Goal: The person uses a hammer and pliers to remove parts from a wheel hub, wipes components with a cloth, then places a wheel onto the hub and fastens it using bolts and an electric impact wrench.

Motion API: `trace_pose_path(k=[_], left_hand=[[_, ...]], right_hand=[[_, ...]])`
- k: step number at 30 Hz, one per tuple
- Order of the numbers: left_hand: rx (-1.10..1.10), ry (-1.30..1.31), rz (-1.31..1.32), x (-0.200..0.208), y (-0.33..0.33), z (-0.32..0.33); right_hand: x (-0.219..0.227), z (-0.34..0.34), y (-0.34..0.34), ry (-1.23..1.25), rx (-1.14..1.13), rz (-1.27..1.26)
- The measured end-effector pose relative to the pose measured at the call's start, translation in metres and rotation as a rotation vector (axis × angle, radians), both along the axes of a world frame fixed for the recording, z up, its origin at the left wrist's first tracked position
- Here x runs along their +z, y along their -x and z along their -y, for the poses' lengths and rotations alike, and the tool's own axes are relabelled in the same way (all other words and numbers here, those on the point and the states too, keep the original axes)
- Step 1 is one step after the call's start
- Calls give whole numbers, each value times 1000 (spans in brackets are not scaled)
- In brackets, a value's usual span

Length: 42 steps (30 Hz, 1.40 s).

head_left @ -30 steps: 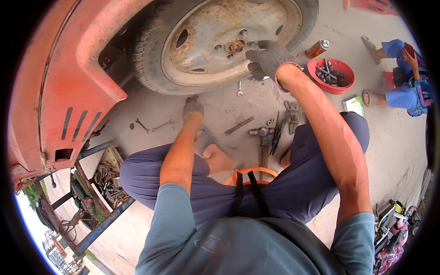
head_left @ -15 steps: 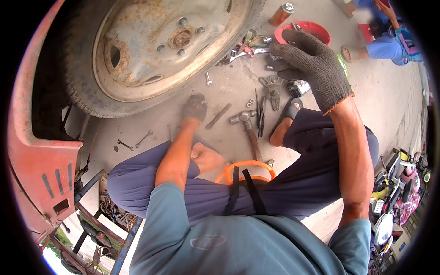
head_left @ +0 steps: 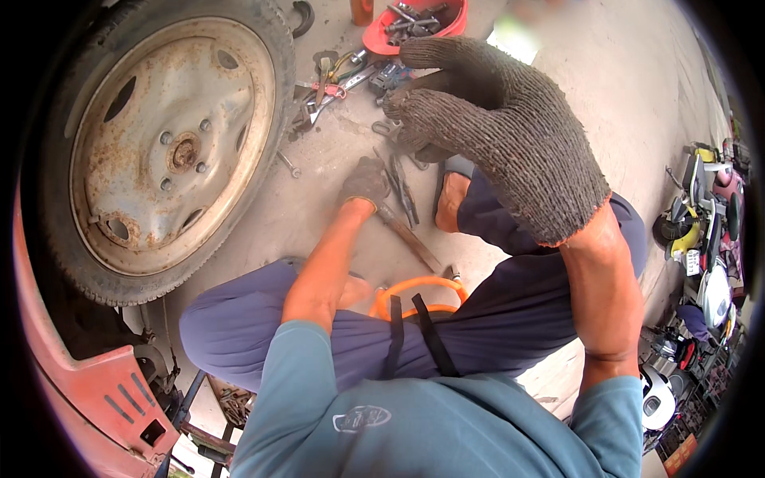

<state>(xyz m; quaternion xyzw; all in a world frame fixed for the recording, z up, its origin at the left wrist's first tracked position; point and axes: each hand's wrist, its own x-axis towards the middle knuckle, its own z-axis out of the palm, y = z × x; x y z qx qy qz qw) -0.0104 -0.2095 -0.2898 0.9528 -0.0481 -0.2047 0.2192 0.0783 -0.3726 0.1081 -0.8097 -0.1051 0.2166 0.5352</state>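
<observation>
My left hand [head_left: 366,181], in a dark knit glove, is closed over the head end of a hammer lying on the ground. The hammer's wooden handle [head_left: 410,240] slants out from under it toward me; the head is hidden. High in front of my right side is my right hand [head_left: 502,119], in a grey knit glove with an orange cuff. Its fingers are bent but apart, with nothing seen in them. Beside my left hand lies a dark long-handled tool [head_left: 403,190], like pliers. A small spanner [head_left: 289,164] rests near the tyre.
A rusty wheel with its tyre [head_left: 280,88] stands at the left, beside red bodywork [head_left: 103,390]. An adjustable spanner [head_left: 339,94] and other tools lie beyond my hands. A red bowl [head_left: 378,40] holds metal parts. An orange ring [head_left: 422,283] is between my legs. Motorbikes [head_left: 709,239] stand at right.
The view has swung right, so the wheel and tools sit further left. My left hand has moved right from bare ground onto the hammer. My raised right hand has come closer to the camera.
</observation>
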Motion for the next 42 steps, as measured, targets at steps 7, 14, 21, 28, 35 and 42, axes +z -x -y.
trace_pose_path(k=[7,14,21,28,35,42], left_hand=[[99,-54,-50,3,-11,20],[319,147,-16,12,4,-13],[877,1633,-649,96,-13,-48],[790,1789,-418,297,-17,-67],[849,1618,-229,386,47,-93],[1122,1520,43,364,75,-102]], right_hand=[[7,18,12,73,5,76],[9,21,15,39,-67,242],[-6,15,11,168,0,475],[-13,-35,26,164,196,556],[-13,-84,53,-59,271,440],[-48,-134,68,-217,201,155]])
